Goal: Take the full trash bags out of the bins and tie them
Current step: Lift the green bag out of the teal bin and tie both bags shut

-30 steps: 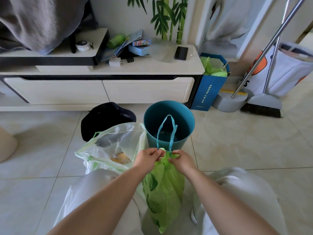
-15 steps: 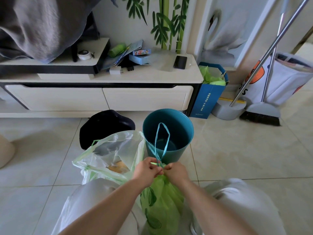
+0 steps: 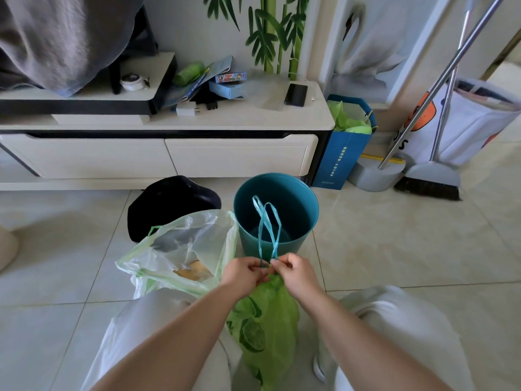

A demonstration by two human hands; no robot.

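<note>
A green trash bag (image 3: 267, 320) with a leaf print hangs between my knees, its neck gathered tight. Two teal drawstring loops (image 3: 267, 230) stand up from the neck. My left hand (image 3: 244, 273) and my right hand (image 3: 296, 273) touch at the neck, each pinching the base of the drawstring. Just behind them stands a teal bin (image 3: 298, 204) with no bag in it. To the left sits a translucent pale-green bag (image 3: 180, 249), its mouth open, with paper and yellowish scraps inside.
A black bin (image 3: 169, 204) lies behind the open bag. A white TV cabinet (image 3: 169, 153) runs along the wall. To the right are a blue paper bag (image 3: 344, 153), a dustpan (image 3: 375, 173) and a broom (image 3: 431, 182). Tiled floor spreads around.
My hands have come together at the bag's neck, and the single tall drawstring loop now shows as two loops side by side. The view has shifted slightly.
</note>
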